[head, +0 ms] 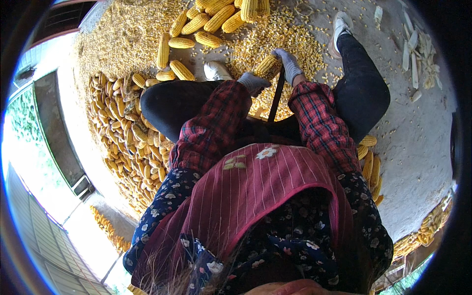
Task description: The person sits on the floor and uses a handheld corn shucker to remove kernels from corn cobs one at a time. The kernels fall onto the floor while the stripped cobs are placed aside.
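Note:
An ear of yellow corn (268, 67) is tilted between my two hands, in front of my lap. My left hand (253, 83), in a grey glove, grips its lower end. Around its upper end curl the gloved fingers of my right hand (288, 63). A dark narrow bar (277, 94) rises between my knees, close beside the ear and my right hand; the ear hides whether they touch. Loose kernels (287, 35) cover the floor beneath and beyond my hands.
Several larger ears (220, 18) lie on kernels ahead. A big heap of corn ears (129, 136) is at my left, and a few ears (370, 169) rest by my right hip. Dry husks (416, 55) litter the concrete floor (413, 136) at far right.

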A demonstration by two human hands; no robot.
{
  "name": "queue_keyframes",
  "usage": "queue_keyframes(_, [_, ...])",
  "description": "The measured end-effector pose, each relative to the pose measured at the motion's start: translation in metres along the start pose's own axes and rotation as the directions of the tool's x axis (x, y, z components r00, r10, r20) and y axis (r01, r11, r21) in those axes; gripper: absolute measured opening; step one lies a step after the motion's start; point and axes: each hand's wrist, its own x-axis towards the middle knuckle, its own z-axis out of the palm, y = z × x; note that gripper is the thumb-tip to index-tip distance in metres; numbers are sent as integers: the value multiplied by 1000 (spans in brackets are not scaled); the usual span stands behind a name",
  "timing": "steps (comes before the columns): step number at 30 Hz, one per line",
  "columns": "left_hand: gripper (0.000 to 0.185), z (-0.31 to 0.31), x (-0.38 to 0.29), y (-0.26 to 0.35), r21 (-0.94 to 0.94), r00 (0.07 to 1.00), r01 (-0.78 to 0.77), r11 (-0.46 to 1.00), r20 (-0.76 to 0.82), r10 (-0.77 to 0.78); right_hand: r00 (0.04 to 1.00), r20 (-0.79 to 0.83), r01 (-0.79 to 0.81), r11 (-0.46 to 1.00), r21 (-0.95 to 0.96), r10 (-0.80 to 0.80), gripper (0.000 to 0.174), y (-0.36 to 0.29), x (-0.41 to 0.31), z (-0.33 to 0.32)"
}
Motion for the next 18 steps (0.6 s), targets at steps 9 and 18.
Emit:
queue_keyframes(9, [44, -9, 54, -52, 651, 570, -515, 558, -226, 790, 995, 69, -76, 991, 109, 68, 20, -6, -9, 9])
queue_keyframes(18, [29, 3, 19, -6, 824, 854, -105, 556, -212, 475, 985, -135, 20, 861, -509, -103, 37, 4, 8, 2])
